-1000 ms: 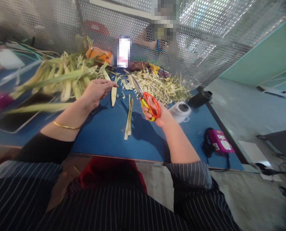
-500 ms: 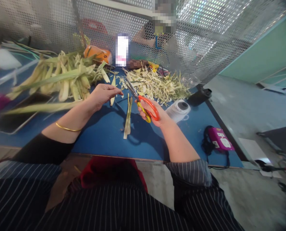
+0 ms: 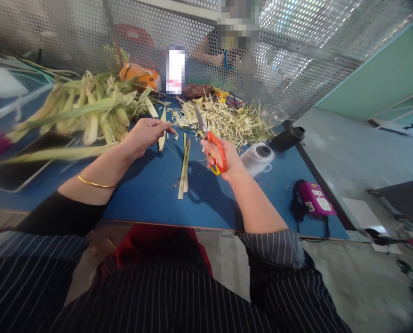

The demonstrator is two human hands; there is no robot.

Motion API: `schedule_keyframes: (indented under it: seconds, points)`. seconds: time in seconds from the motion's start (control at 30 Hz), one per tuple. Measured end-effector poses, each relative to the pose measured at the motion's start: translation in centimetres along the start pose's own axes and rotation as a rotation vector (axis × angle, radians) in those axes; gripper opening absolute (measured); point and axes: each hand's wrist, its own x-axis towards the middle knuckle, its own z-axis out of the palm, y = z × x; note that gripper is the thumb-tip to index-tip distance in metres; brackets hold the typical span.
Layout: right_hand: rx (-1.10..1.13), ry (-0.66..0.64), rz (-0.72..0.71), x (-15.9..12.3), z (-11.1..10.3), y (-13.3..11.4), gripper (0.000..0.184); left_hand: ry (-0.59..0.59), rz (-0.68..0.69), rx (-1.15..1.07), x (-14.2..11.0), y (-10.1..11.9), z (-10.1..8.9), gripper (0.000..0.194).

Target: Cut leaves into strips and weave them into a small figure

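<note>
One pair of scissors [image 3: 211, 137], handles gripped in right hand [image 3: 231, 158], blades [image 3: 200, 120] beyond its fingers [image 3: 209, 150]; left hand [image 3: 147, 134] pinched, contents unclear

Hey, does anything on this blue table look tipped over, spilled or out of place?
A black cylinder seems to lie on its side by the right edge of the table, as if tipped over. Pale shredded scraps are strewn loosely toward the back, and a long leaf strip lies across a dark flat panel.
</note>
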Motion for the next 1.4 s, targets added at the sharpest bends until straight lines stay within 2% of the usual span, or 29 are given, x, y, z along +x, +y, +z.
schedule_keyframes:
  seconds: [0.1, 0.17, 0.23, 0.33, 0.47, 0.57, 0.63, 0.77, 0.93, 1.1, 1.17, 1.23, 1.27, 1.3, 1.37, 1.4]
  points:
    - [0.082, 0.070, -0.140, 0.5, -0.5, 0.2, 0.041, -0.070, -0.051, -0.330, 0.0, 0.8, -0.5, 0.013]
    - [0.112, 0.072, -0.212, 0.7, -0.8, 0.2, 0.044, -0.095, -0.054, -0.550, -0.3, 1.7, -0.8, 0.007]
    - [0.124, 0.047, -0.206, 0.6, -0.8, 0.1, 0.044, -0.057, -0.051, -0.712, -0.7, 2.5, -0.8, 0.009]
    - [0.140, -0.042, -0.084, -0.1, 0.0, -0.1, 0.047, 0.019, -0.007, -0.872, -1.1, 3.0, -0.3, 0.014]
    - [0.150, -0.196, 0.058, -1.4, 2.1, -0.1, 0.049, 0.051, 0.111, -0.981, -1.1, 2.5, 0.8, 0.018]
    - [0.111, -0.234, 0.113, -1.9, 3.3, 0.5, 0.050, 0.067, 0.186, -0.995, -1.0, 2.0, 1.3, 0.019]
    - [0.102, -0.197, 0.092, -1.8, 3.4, 1.1, 0.049, 0.078, 0.212, -0.986, -1.0, 1.8, 1.5, 0.017]
    - [0.153, -0.030, 0.012, -0.9, 2.5, 1.6, 0.043, 0.078, 0.253, -0.975, -0.8, 1.7, 1.2, 0.015]
    - [0.131, 0.111, -0.053, 0.2, 0.9, 1.6, 0.043, 0.156, 0.193, -0.837, -0.7, 1.5, 1.4, 0.012]
    - [0.057, 0.226, -0.094, 0.8, 0.4, 2.0, 0.044, 0.200, 0.176, -0.669, -0.4, 0.7, 1.7, 0.007]
    - [0.007, 0.281, -0.140, 1.0, 0.3, 2.0, 0.044, 0.309, 0.142, -0.571, -0.1, 0.0, 1.5, 0.013]
    - [-0.052, 0.321, -0.209, 1.2, 0.1, 1.9, 0.045, 0.547, 0.090, -0.418, 0.1, -0.6, 1.1, 0.017]
    - [-0.080, 0.331, -0.241, 1.2, -0.1, 1.8, 0.047, 0.658, 0.124, -0.309, 0.0, -0.7, 0.9, 0.020]
    - [-0.105, 0.335, -0.268, 1.2, -0.1, 1.7, 0.048, 0.787, 0.245, -0.174, -0.2, -0.6, 0.9, 0.024]
    - [-0.144, 0.311, -0.303, 1.2, -0.1, 1.6, 0.050, 0.780, 0.574, 0.162, -0.9, -0.1, 1.1, 0.041]
    - [-0.159, 0.287, -0.315, 1.1, 0.0, 1.6, 0.050, 0.699, 0.691, 0.344, -1.3, 0.2, 1.3, 0.037]
